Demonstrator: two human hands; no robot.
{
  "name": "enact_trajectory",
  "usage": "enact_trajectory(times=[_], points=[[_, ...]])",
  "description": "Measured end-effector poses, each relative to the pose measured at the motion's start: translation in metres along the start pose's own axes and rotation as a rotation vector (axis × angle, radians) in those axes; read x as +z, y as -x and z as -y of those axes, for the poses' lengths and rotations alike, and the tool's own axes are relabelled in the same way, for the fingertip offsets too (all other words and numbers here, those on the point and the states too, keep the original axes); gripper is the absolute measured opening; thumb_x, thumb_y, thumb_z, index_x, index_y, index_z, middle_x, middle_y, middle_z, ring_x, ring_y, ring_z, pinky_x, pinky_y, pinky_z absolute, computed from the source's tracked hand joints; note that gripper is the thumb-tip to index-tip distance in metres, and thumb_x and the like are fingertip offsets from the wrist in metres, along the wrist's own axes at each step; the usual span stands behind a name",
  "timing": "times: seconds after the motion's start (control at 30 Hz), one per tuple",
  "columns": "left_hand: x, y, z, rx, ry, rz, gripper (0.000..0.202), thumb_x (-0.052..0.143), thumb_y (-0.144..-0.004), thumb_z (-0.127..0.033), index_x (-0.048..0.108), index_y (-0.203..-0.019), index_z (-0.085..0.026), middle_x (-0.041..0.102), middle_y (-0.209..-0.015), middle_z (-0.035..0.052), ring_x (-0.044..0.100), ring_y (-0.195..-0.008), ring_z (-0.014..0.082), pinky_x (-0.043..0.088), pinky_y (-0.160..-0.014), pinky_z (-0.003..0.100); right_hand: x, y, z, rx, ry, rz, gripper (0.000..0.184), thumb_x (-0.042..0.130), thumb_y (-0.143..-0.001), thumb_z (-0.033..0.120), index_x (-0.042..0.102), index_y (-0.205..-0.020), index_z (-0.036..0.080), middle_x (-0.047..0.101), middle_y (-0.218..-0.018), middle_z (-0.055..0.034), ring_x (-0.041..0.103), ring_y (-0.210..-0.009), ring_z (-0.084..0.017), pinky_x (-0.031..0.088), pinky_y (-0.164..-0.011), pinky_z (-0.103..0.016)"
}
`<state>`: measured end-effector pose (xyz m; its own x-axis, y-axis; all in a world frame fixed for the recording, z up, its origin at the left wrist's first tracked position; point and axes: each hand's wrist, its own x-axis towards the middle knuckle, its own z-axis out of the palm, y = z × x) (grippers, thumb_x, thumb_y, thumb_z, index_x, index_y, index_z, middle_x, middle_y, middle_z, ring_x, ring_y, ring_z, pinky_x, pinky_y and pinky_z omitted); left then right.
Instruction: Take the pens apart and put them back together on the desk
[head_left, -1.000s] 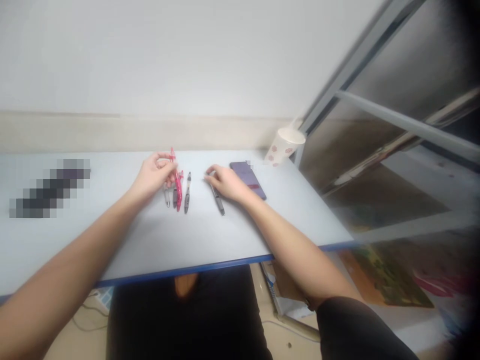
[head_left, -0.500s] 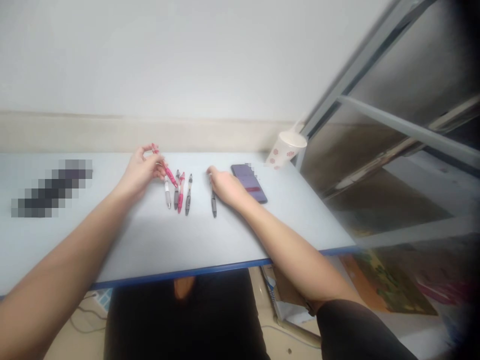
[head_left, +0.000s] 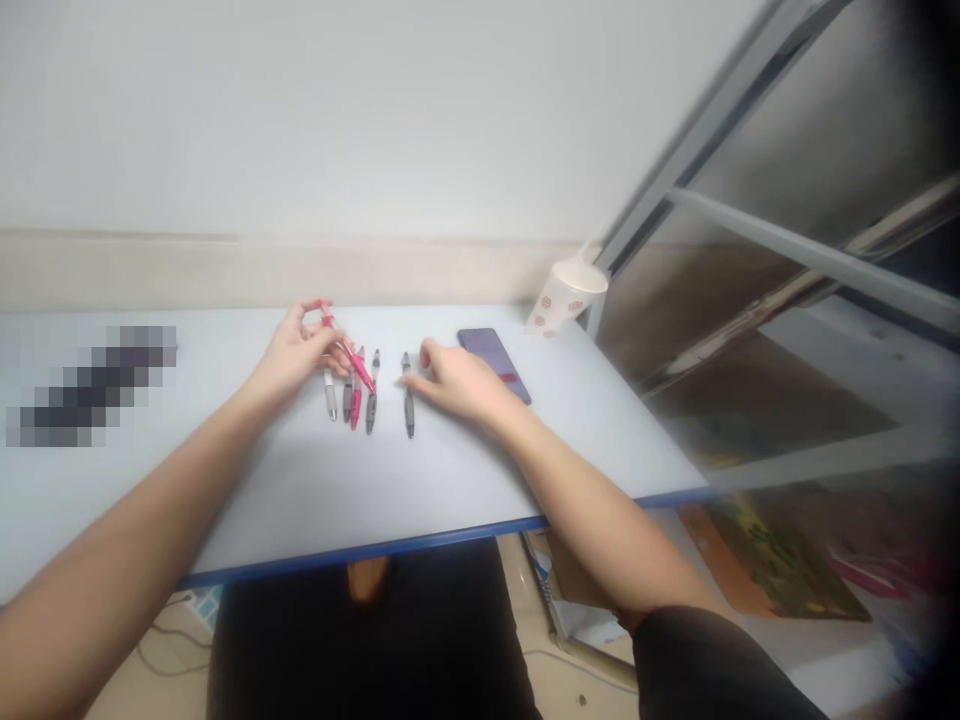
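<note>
My left hand [head_left: 304, 345] pinches a pink pen [head_left: 360, 368], which slants down to the right over a row of pens. Beneath it on the desk lie a white pen with a grey grip [head_left: 331, 402], a dark grey pen [head_left: 347, 403], a second pink pen [head_left: 355, 408] and another dark grey pen [head_left: 370, 415]. A little apart to the right is one more dark grey pen [head_left: 409, 412]. My right hand [head_left: 454, 378] rests beside that pen, its thumb at the barrel and the index finger spread away from it.
Behind my right hand lies a phone [head_left: 499, 365]. A paper cup with red flowers [head_left: 566, 298] stands at the back right corner, next to a metal frame [head_left: 795, 245]. On the left, a dark pixelated object [head_left: 97, 390] lies on the desk [head_left: 315, 500].
My left hand has moved right with the pink pen, over the row. The separate dark grey pen has shifted left, nearer the others, and my right thumb and index finger have spread apart.
</note>
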<state>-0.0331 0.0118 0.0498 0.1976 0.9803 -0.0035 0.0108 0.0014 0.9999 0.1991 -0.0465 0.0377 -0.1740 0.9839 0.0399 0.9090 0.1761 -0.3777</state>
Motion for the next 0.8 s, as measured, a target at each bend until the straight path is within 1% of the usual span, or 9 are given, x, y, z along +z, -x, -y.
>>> enact_trajectory(times=[0.07,0.13,0.27,0.37,0.5,0.57,0.63,0.73,0.8], points=[[0.001,0.001,0.0,0.008,0.002,0.0,0.049,0.066,-0.081,-0.013,0.045,-0.125,-0.019,0.069,-0.07,-0.0034,0.065,-0.049,0.0136,0.056,-0.054,0.025,0.001,-0.001,-0.004,0.009,0.033,0.041,0.033,0.063,-0.098,0.053,0.057,-0.094,0.021,0.07,-0.083,-0.0084,0.057,-0.07,-0.022,0.032,-0.061,-0.032],[0.001,0.001,0.0,0.006,0.003,-0.006,0.047,0.065,-0.082,-0.012,0.046,-0.124,-0.019,0.069,-0.071,-0.0032,0.065,-0.049,0.013,0.058,-0.055,0.026,-0.001,-0.001,-0.009,0.015,0.046,0.07,0.03,0.062,-0.099,0.048,0.055,-0.087,0.022,0.069,-0.081,-0.0081,0.056,-0.07,-0.022,0.031,-0.06,-0.032],[0.001,0.002,0.0,0.003,-0.002,-0.018,0.046,0.064,-0.083,-0.011,0.047,-0.125,-0.019,0.07,-0.071,-0.0035,0.066,-0.05,0.013,0.06,-0.057,0.027,-0.011,0.001,-0.013,0.02,0.055,0.06,0.025,0.054,-0.102,0.04,0.055,-0.085,0.022,0.067,-0.079,-0.0083,0.053,-0.067,-0.021,0.03,-0.06,-0.033],[0.002,0.002,0.0,0.009,0.005,-0.016,0.048,0.064,-0.084,-0.011,0.046,-0.127,-0.019,0.07,-0.072,-0.0033,0.067,-0.051,0.0131,0.06,-0.057,0.027,-0.014,0.003,-0.01,0.036,0.092,0.032,0.028,0.049,-0.104,0.037,0.055,-0.082,0.021,0.064,-0.076,-0.0084,0.048,-0.062,-0.02,0.028,-0.06,-0.033],[0.001,0.002,0.001,0.019,0.009,-0.009,0.056,0.065,-0.083,-0.011,0.043,-0.134,-0.019,0.071,-0.072,-0.0033,0.068,-0.052,0.0138,0.061,-0.059,0.028,-0.012,0.004,-0.004,0.02,0.066,0.055,0.038,0.058,-0.102,0.043,0.05,-0.072,0.021,0.06,-0.069,-0.0047,0.042,-0.058,-0.016,0.028,-0.059,-0.033],[-0.001,0.001,0.002,0.044,0.008,0.008,0.055,0.067,-0.083,-0.012,0.044,-0.133,-0.02,0.071,-0.071,-0.0034,0.069,-0.053,0.0144,0.061,-0.059,0.028,-0.012,0.006,0.0,0.011,-0.004,0.104,0.046,0.057,-0.103,0.048,0.046,-0.066,0.021,0.054,-0.063,-0.0023,0.04,-0.056,-0.015,0.027,-0.058,-0.033],[-0.003,0.001,0.004,0.088,0.014,0.04,0.051,0.07,-0.083,-0.016,0.046,-0.128,-0.021,0.072,-0.071,-0.0031,0.071,-0.055,0.0153,0.061,-0.061,0.028,-0.012,0.009,0.005,-0.008,-0.141,0.14,0.053,0.054,-0.103,0.056,0.044,-0.064,0.021,0.05,-0.061,-0.0001,0.039,-0.055,-0.013,0.027,-0.058,-0.032],[-0.002,0.002,0.007,0.146,0.043,0.098,0.045,0.077,-0.082,-0.024,0.046,-0.116,-0.023,0.074,-0.073,-0.0016,0.072,-0.058,0.016,0.061,-0.062,0.028,-0.011,0.014,0.016,-0.053,-0.41,0.13,0.055,0.053,-0.099,0.07,0.052,-0.076,0.021,0.051,-0.066,0.0023,0.044,-0.059,-0.013,0.031,-0.059,-0.029],[0.0,0.004,0.008,0.164,0.047,0.146,0.045,0.081,-0.081,-0.029,0.046,-0.109,-0.023,0.075,-0.075,0.0001,0.073,-0.059,0.0167,0.062,-0.063,0.03,-0.006,0.016,0.022,-0.103,-0.583,0.148,0.054,0.053,-0.099,0.072,0.054,-0.08,0.021,0.053,-0.068,0.003,0.048,-0.062,-0.013,0.035,-0.061,-0.028]])
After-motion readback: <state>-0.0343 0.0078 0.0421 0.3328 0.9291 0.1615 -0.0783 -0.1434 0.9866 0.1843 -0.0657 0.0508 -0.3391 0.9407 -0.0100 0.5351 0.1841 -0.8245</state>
